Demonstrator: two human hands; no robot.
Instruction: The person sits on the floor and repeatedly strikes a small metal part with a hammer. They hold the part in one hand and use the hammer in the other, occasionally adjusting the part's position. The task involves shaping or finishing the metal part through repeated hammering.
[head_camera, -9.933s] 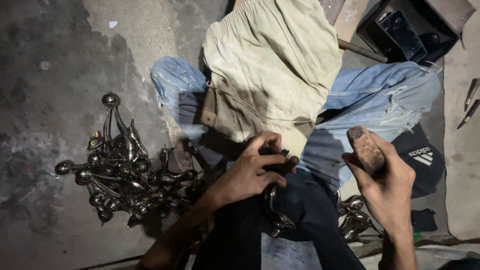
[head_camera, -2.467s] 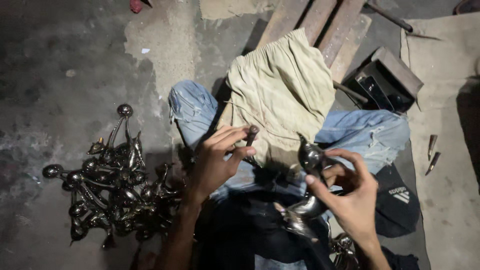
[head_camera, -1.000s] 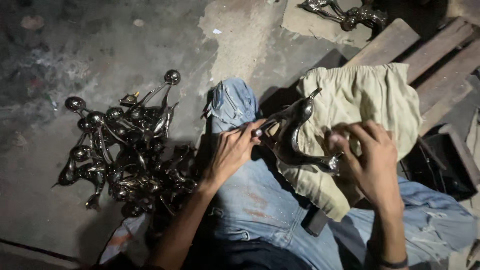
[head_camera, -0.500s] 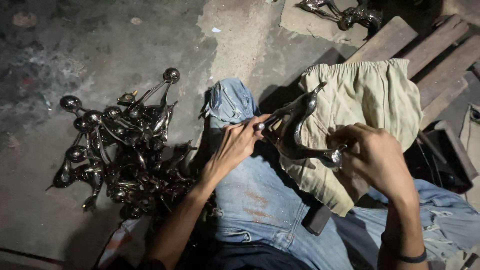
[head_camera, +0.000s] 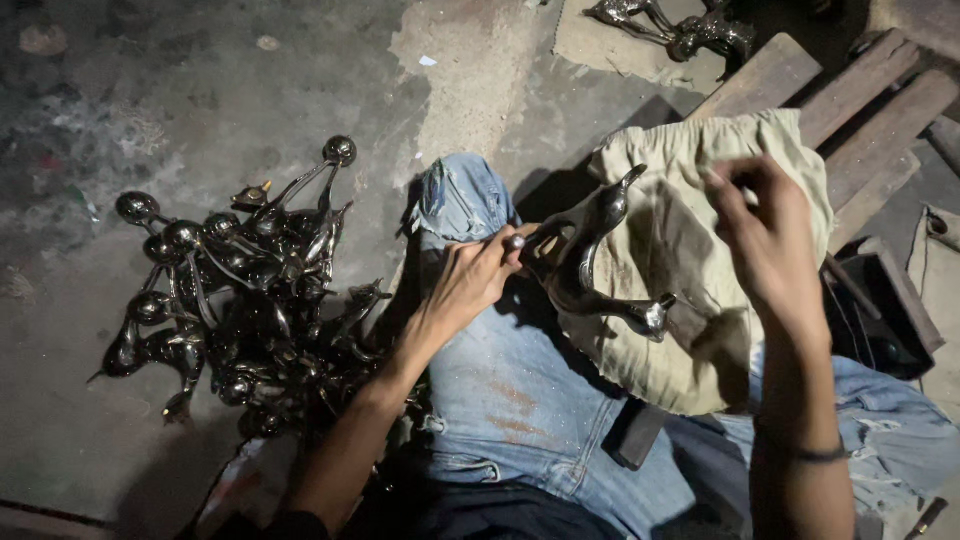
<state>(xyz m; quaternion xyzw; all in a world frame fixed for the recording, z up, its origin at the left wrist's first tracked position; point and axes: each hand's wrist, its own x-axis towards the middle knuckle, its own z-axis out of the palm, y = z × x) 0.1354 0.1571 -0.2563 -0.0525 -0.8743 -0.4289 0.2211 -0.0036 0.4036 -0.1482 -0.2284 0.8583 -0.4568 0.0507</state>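
Observation:
A dark shiny metal bird-shaped casting (head_camera: 590, 260) lies across my knee on a beige cloth (head_camera: 690, 270). My left hand (head_camera: 468, 283) grips the casting at its left end, fingers closed around a thin part. My right hand (head_camera: 765, 245) hovers above the cloth, lifted off the casting, fingers loosely curled with nothing visible in them. My legs in blue jeans (head_camera: 510, 390) stretch under the cloth.
A heap of several similar dark metal pieces with round knobs (head_camera: 240, 300) lies on the concrete floor at the left. More castings (head_camera: 680, 25) rest on a mat at the top. Wooden planks (head_camera: 860, 100) and a dark box (head_camera: 885, 320) sit at the right.
My right hand has let go of the casting's lower end and risen above the cloth. The casting now rests on the cloth, held only by my left hand.

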